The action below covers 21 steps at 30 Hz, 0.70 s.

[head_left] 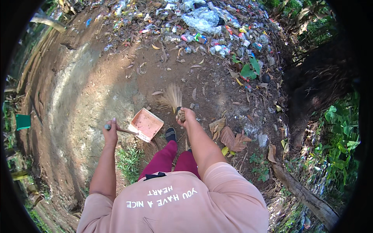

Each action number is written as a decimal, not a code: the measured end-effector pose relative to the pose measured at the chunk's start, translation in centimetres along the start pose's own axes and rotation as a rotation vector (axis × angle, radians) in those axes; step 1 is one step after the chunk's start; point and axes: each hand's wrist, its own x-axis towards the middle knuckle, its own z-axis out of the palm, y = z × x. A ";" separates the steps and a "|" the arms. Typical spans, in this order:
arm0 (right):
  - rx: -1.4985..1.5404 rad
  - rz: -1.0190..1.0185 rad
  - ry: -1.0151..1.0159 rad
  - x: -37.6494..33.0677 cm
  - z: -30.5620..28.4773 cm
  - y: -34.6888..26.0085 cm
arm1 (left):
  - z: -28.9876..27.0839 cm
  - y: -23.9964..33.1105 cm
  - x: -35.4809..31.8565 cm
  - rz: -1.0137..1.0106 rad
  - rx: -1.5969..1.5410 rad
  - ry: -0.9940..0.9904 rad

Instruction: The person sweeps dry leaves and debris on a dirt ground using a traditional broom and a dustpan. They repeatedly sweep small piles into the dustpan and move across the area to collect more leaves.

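Note:
My left hand is closed around the handle of a dustpan, with the handle's rounded end showing above the fist. The dustpan is a shallow, squarish pan with a pinkish inside and pale rim, dusted with dirt. It is just ahead of my feet; whether it touches the ground I cannot tell. My right hand grips the bound end of a stick broom. The broom's pale bristles fan out away from me, close to the brown soil, to the right of the pan.
A wide heap of plastic litter and dry leaves lies ahead. Large brown leaves and a log lie on my right. Green weeds grow by my left leg. A green object stands at far left.

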 end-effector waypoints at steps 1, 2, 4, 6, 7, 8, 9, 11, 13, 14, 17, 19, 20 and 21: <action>0.075 -0.096 0.092 0.2 -0.1 -0.9 | -0.1 0.1 0.6 0.012 0.032 -0.003; 0.033 -0.166 0.120 -0.2 -0.6 -1.3 | -0.1 0.3 1.2 0.020 0.060 -0.011; -0.100 -0.296 0.135 -1.8 -1.6 -0.7 | -0.1 0.5 2.0 0.044 0.108 -0.020; -0.034 -0.246 0.061 -4.2 -2.9 1.3 | 0.1 1.0 3.0 0.029 0.114 -0.034; 0.049 -0.149 -0.004 -5.4 -3.8 2.4 | 0.2 1.2 3.3 0.021 0.126 -0.037; 0.133 -0.041 -0.068 -6.2 -4.7 3.0 | 0.3 1.5 3.6 0.036 0.110 -0.051; 0.145 0.052 -0.094 -6.7 -5.6 3.0 | 0.3 1.8 3.9 0.047 0.106 -0.064; 0.178 0.281 -0.191 -7.3 -7.5 2.0 | 0.5 2.5 4.6 0.047 0.097 -0.083; 0.264 0.307 -0.085 -6.6 -8.8 -1.2 | 0.5 3.3 5.1 0.018 0.090 -0.098; 0.306 0.226 -0.016 -6.2 -9.4 -3.1 | 0.4 3.7 5.4 0.031 0.095 -0.101; 0.292 0.013 0.025 -5.3 -9.2 -7.3 | 0.4 4.7 6.3 0.062 0.085 -0.107; 0.174 -0.190 0.108 -5.1 -7.6 -7.4 | 0.2 5.3 6.7 0.064 0.060 -0.112; 0.138 -0.188 0.149 -4.9 -6.3 -6.6 | 0.2 5.7 6.9 0.066 0.073 -0.110; 0.080 -0.306 0.170 -5.1 -5.2 -5.1 | 0.3 6.0 7.1 0.064 0.068 -0.111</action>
